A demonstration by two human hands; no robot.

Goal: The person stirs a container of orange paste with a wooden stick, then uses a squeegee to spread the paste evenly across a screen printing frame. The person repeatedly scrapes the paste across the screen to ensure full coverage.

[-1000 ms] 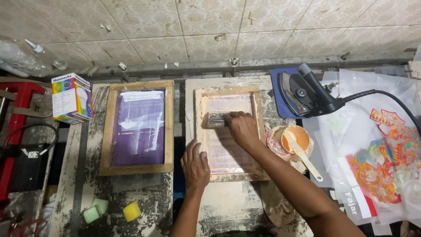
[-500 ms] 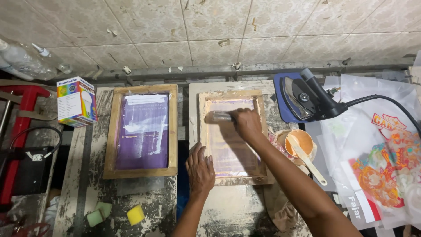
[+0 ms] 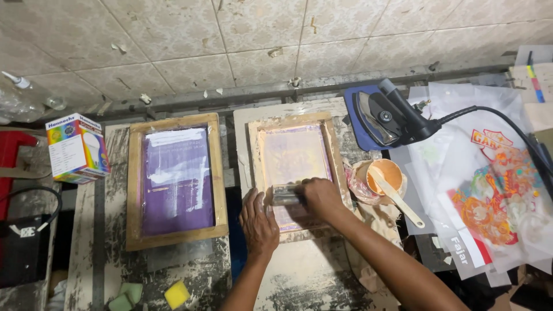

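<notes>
A worn worktop (image 3: 311,282) is seen from above, with a purple-meshed frame (image 3: 175,179) laid towards its left edge and a pale-meshed frame (image 3: 296,173) at its middle, while an iron (image 3: 383,118) and printed sheets (image 3: 489,196) are spread along the right edge. A squeegee (image 3: 285,194) is held across the near half of the pale frame, clamped in the right hand (image 3: 322,198), and the frame's near left corner is pressed down by the left hand (image 3: 258,222), fingers flat and apart. A paste cup (image 3: 385,175) with a spatula is set just right of that frame.

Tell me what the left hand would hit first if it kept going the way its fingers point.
Probably the squeegee in the right hand; the left hand rests on the wooden frame, fingers aimed at it, though depth is unclear.
</notes>
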